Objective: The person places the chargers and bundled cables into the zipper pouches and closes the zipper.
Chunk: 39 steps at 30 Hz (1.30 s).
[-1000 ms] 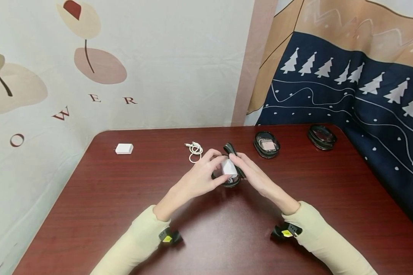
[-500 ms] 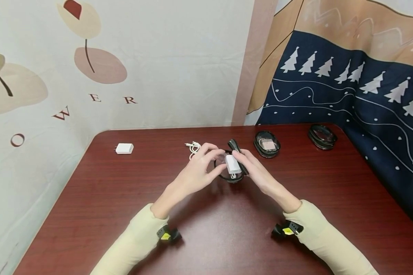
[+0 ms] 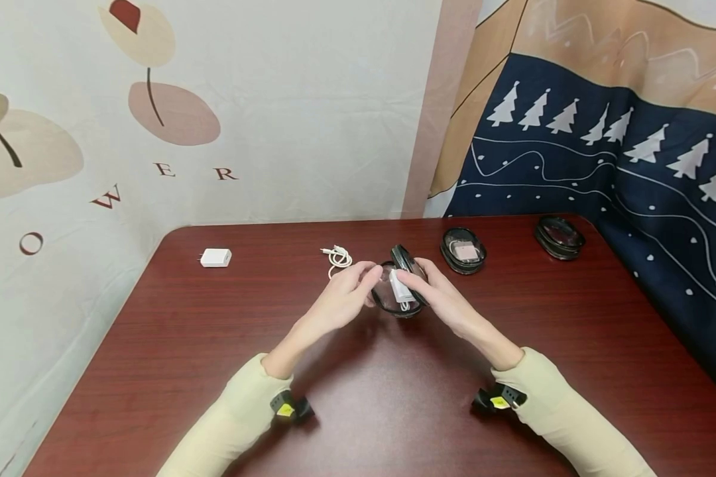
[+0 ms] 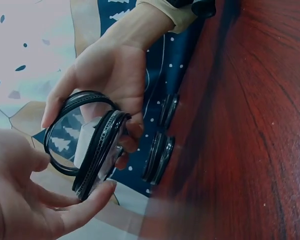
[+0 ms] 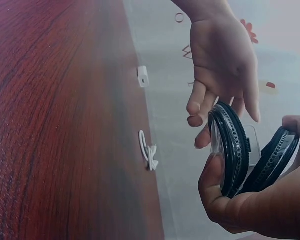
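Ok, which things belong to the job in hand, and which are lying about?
Likely job:
open round clear plastic case, black rim
white rectangular charger and white cord inside

Likely lying about:
white boxy charger, left
coiled white cable
round black case, right
similar case, far right

Pale glare marks the table [image 3: 388, 384]; the 2 wrist views look dimmer.
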Each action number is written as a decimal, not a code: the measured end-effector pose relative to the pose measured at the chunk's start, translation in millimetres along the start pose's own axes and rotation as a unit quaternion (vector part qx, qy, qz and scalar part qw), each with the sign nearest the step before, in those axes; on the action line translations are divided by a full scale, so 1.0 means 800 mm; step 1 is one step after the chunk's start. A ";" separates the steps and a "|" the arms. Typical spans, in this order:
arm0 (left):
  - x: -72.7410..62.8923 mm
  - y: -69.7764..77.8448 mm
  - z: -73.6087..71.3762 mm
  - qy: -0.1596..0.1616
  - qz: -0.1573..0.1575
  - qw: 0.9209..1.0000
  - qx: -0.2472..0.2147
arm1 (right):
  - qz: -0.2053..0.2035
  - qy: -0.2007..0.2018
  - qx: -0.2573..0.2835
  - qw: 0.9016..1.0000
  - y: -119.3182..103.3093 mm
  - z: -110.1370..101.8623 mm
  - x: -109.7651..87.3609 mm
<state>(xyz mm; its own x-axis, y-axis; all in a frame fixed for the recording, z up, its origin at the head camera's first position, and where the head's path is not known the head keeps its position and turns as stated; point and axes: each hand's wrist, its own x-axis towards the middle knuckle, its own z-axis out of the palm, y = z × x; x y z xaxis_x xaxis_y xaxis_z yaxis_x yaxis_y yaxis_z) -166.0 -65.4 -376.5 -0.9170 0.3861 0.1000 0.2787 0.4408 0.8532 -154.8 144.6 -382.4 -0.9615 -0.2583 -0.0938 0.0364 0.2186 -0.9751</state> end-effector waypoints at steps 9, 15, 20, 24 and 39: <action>0.003 0.001 0.000 -0.031 -0.037 0.992 -0.119 | -0.025 0.007 -0.051 0.998 0.004 0.003 0.000; 0.005 0.003 0.000 -0.037 -0.026 0.994 -0.099 | -0.060 0.008 -0.066 0.996 0.006 0.004 -0.001; 0.002 0.003 0.001 -0.016 -0.025 0.997 -0.066 | -0.079 0.022 -0.089 0.993 0.010 0.008 -0.001; 0.000 0.004 0.003 0.003 -0.020 0.998 -0.065 | -0.096 0.029 -0.100 0.990 0.013 0.011 0.000; 0.004 -0.003 0.001 0.011 0.024 0.987 -0.160 | -0.001 -0.020 -0.030 0.999 0.001 -0.005 0.004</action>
<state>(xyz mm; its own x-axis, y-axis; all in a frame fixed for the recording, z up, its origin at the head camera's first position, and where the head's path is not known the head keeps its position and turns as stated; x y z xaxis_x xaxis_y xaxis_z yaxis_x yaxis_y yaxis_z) -169.5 -64.2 -378.7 -0.9122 0.3806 0.1517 0.2203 0.1437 0.9648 -158.7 148.1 -382.8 -0.9498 -0.2965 -0.1002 0.0158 0.2744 -0.9615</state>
